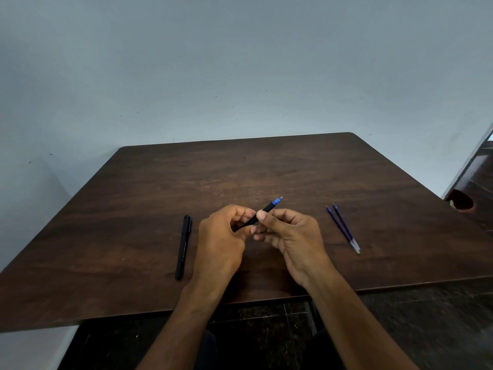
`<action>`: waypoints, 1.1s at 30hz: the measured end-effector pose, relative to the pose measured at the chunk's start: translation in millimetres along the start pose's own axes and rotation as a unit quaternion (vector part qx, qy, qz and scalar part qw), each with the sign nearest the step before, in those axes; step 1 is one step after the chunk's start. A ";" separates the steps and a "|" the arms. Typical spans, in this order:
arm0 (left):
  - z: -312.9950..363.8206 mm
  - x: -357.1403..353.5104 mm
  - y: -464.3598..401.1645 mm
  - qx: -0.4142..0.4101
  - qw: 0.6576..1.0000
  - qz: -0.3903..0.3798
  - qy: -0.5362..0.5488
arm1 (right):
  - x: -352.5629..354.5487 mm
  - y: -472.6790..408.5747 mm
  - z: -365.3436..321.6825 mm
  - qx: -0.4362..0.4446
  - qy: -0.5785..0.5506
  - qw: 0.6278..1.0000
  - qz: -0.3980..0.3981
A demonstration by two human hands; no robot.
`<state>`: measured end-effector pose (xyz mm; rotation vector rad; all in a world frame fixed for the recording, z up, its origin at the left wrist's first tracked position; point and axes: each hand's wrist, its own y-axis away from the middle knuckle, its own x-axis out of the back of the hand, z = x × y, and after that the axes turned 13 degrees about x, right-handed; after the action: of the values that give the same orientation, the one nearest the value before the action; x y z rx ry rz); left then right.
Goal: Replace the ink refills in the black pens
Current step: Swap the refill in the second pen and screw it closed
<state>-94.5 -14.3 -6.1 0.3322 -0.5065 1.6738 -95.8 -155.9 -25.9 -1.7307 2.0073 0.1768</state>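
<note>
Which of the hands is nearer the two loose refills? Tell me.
The right hand is nearer: the refills lie just off its outer side. The left hand sits beyond it, closer to the capped pen.

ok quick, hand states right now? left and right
Left hand: fingers curled round the black pen, holding it.
Right hand: pinching the same pen nearer its blue tip.

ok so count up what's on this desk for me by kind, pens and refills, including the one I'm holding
Black pens: 2, held pen and capped pen lying at left
Ink refills: 2, side by side
Total: 4
</note>
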 end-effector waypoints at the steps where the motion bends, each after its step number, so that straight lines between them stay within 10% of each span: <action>1: -0.5 -0.2 -0.6 0.001 1.000 -0.001 0.000 | -0.4 0.5 -0.4 0.001 -0.002 1.000 -0.001; 33: 0.8 1.0 0.0 0.037 0.999 -0.018 -0.003 | 1.5 -2.2 9.3 0.039 0.010 0.999 -0.002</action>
<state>-94.7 -13.8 -4.9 0.3989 -0.4415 1.6598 -91.2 -154.0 -34.2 -1.6944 1.9968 0.0797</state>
